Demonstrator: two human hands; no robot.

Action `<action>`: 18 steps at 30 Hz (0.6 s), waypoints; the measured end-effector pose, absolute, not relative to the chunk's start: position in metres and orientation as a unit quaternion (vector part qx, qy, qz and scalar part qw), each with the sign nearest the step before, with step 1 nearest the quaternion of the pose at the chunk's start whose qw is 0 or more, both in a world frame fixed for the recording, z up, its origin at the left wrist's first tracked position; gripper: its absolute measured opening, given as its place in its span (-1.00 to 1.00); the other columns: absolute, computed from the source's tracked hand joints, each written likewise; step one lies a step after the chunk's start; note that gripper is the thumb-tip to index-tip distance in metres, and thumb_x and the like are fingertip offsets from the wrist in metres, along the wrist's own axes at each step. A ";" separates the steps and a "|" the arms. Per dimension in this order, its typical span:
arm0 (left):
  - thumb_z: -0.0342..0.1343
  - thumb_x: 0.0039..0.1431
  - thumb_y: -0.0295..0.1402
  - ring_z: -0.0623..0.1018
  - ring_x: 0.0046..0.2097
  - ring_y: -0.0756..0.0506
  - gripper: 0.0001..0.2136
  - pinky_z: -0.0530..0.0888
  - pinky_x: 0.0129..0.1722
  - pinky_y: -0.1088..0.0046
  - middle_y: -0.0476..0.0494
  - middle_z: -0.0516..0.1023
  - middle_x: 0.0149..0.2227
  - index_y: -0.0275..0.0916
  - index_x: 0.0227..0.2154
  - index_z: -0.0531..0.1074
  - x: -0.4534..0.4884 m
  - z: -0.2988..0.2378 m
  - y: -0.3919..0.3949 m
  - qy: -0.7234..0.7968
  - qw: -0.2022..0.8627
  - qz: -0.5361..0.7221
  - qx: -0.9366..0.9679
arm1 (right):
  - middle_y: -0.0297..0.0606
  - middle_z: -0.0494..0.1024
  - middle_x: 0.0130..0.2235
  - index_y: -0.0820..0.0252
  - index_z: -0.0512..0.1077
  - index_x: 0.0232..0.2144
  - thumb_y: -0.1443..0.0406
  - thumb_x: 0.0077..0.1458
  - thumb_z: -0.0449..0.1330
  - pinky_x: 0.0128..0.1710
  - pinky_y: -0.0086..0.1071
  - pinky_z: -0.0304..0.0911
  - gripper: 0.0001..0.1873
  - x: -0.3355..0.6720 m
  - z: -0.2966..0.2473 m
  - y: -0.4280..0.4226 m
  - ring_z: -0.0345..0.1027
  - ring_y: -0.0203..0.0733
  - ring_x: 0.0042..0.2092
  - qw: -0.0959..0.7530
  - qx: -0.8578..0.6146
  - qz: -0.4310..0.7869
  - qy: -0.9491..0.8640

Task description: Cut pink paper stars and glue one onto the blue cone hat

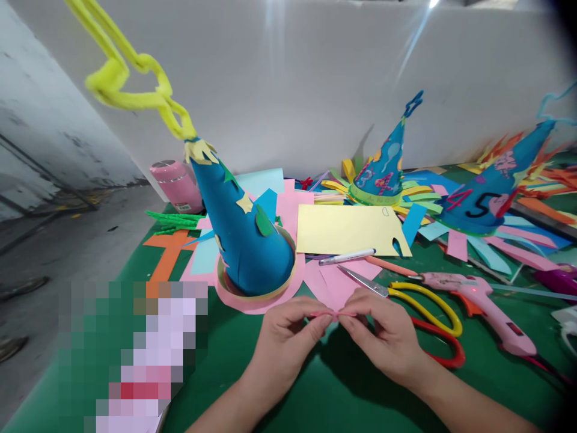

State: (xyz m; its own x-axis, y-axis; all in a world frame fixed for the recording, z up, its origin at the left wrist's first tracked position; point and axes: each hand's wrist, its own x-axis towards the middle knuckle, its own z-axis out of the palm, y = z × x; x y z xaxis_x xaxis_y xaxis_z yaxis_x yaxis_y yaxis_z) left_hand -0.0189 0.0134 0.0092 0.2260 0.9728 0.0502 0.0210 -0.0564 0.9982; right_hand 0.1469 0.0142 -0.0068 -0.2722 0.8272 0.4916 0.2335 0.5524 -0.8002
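My left hand (293, 331) and my right hand (383, 331) meet over the green table, thumbs and fingertips pinching a small pink paper piece (334, 313) between them. Both hands are closed on it, and the fingers partly hide its shape. Just beyond my left hand stands a blue cone party hat (243, 240) with yellow stars, green leaf shapes, a pink brim and a yellow pipe-cleaner topper (135, 90). Beside my right hand lie scissors (426, 307) with yellow and red handles. Pink paper (338, 279) lies behind my fingertips.
A pink glue gun (482, 307) lies at right, its cord trailing off. Behind are a yellow card (351, 231), a pen (347, 257) and two more decorated hats (383, 162). A pink bottle (175, 185) and green pipe cleaners (174, 222) sit at the left edge.
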 end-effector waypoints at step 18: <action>0.00 0.06 -0.59 0.50 -0.19 -0.05 -0.71 0.40 -0.18 0.46 -0.13 0.55 -0.22 -0.19 -0.18 0.44 -0.029 0.010 0.011 0.319 0.362 0.455 0.749 | -0.28 0.43 -0.44 0.18 0.40 -0.33 0.53 -0.06 0.15 -0.41 -0.42 0.23 -0.77 0.156 -0.001 0.016 0.29 -0.29 -0.40 0.504 -0.298 0.243 -0.774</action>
State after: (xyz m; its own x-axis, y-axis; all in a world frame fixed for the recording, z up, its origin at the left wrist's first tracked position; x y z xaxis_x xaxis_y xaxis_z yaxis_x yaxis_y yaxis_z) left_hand -0.0293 0.0109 0.0102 0.3829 0.8068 0.4499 0.1483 -0.5344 0.8321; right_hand 0.1555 0.0160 -0.0012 -0.3148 0.7054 0.6351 0.2159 0.7048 -0.6758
